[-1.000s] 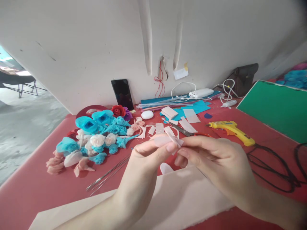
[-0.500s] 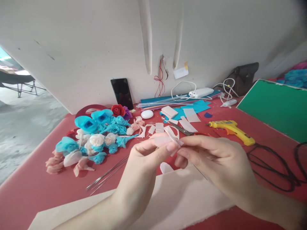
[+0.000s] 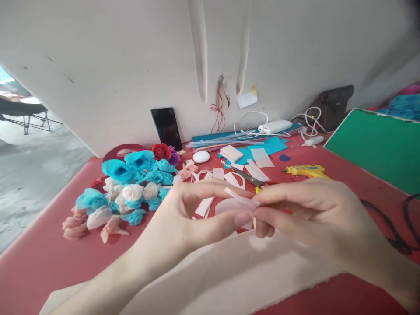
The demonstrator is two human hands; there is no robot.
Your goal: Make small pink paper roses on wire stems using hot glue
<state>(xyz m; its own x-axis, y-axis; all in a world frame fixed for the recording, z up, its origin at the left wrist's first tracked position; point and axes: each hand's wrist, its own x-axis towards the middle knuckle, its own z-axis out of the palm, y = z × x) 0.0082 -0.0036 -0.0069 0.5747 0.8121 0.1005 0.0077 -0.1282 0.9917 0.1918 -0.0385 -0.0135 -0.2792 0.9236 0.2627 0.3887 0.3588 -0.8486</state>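
Observation:
Pale pink paper petals (image 3: pixel 233 205), rolled and overlapping, are pinched between both hands above the table. My left hand (image 3: pixel 188 223) is closed on the petal's left part, its thumb on the near side. My right hand (image 3: pixel 315 223) pinches the narrow right end between thumb and forefinger. Below them lies a long pale sheet of crepe paper (image 3: pixel 223 280). Just behind the fingers are scissors (image 3: pixel 251 177) and cut pale pieces (image 3: pixel 261 157). The thin wire seen earlier under my right hand is hidden.
Blue, white and pink paper flowers (image 3: pixel 133 192) are heaped at the left. A yellow glue gun (image 3: pixel 306 169) rests behind my right hand, its black cord (image 3: pixel 390 232) to the right. A phone (image 3: pixel 166 127) leans on the wall; a green board (image 3: pixel 377 148) stands right.
Both hands have shifted right and slightly down with the petals. My left hand has turned flatter and now covers the wires on the table; my right hand covers the glue gun's handle.

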